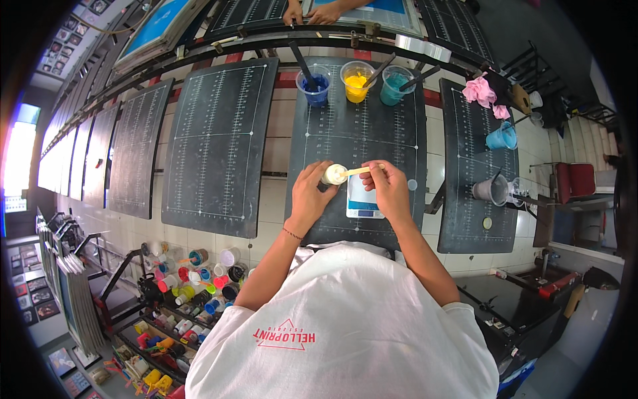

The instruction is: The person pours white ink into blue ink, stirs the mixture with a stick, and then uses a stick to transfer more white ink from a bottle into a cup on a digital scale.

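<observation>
My left grip [310,194] closes round the small jar [335,175] beside the scale [365,214], my right grip [389,189] pinches the stick [357,171]; jar probably light, smooth, best held by its wall.

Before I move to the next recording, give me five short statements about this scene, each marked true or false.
1. The left hand holds a small white jar. True.
2. The right hand is empty. False: the right hand holds a pale stick.
3. The yellow cup stands between the dark blue cup and the teal cup. True.
4. The scale lies left of the jar. False: the scale lies to its right.
5. The chair at the right is red. True.
</observation>
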The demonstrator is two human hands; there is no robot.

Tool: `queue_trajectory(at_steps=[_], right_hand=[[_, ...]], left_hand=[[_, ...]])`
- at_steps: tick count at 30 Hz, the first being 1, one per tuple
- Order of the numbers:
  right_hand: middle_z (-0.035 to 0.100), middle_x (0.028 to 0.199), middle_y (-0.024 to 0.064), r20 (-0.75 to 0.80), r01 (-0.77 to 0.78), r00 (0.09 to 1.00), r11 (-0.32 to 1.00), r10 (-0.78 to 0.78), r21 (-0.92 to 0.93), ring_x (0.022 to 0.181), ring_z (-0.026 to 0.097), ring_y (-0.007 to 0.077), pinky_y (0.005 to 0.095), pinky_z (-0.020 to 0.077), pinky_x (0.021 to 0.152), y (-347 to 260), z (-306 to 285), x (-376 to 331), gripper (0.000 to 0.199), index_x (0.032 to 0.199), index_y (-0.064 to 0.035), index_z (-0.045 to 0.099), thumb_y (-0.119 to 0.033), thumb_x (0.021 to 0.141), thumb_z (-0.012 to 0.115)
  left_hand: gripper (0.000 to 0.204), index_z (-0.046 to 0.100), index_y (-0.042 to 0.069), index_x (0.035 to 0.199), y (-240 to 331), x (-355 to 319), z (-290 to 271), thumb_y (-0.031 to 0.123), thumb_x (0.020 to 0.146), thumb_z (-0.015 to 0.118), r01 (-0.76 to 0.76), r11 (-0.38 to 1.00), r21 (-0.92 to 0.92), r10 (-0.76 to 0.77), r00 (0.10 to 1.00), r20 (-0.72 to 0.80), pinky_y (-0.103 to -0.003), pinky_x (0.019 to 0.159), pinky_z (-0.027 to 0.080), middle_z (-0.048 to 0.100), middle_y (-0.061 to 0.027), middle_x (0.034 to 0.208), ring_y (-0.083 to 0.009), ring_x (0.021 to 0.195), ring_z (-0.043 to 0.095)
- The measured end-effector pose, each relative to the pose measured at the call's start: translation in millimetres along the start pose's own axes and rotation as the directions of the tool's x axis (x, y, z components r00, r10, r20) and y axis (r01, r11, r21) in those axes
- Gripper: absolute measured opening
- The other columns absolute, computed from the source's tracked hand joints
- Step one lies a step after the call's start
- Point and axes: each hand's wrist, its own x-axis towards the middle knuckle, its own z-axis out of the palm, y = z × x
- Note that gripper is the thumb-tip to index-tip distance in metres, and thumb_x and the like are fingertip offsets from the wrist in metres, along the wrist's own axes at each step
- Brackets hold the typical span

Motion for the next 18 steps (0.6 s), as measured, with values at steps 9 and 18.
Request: queue_trajectory(at_steps=[9,18], right_hand=[[0.072,0.086,0.01,-0.048,-0.009,0.999,0.998,0.012,0.066,0.074,0.067,0.0124,0.0262,0.0553,0.068,7,-13,1,0.03,0.107,0.0045,0.068,-0.021,0.107,0.053],[0.072,0.086,0.0109,-0.093,-0.014,0.995,0.991,0.027,0.134,0.075,0.067,0.0134,0.0269,0.0552,0.067,14,-29,-2,0.031,0.106,0.0049,0.068,-0.022,0.107,0.053]], left_hand=[[0.047,0.067,0.006,0.124,2,0,2,0.009,0.079,0.08,0.009,0.999,-0.044,-0.008,0.999,0.031,-0.034,0.085,0.057,0.068,-0.01,0.121,-0.0261,0.105,0.066],[0.046,0.068,0.007,0.123,0,-2,8,0.01,0.079,0.08,-0.023,0.999,-0.03,0.025,0.998,0.058,-0.033,0.079,0.054,0.069,-0.0086,0.119,-0.0239,0.095,0.066]])
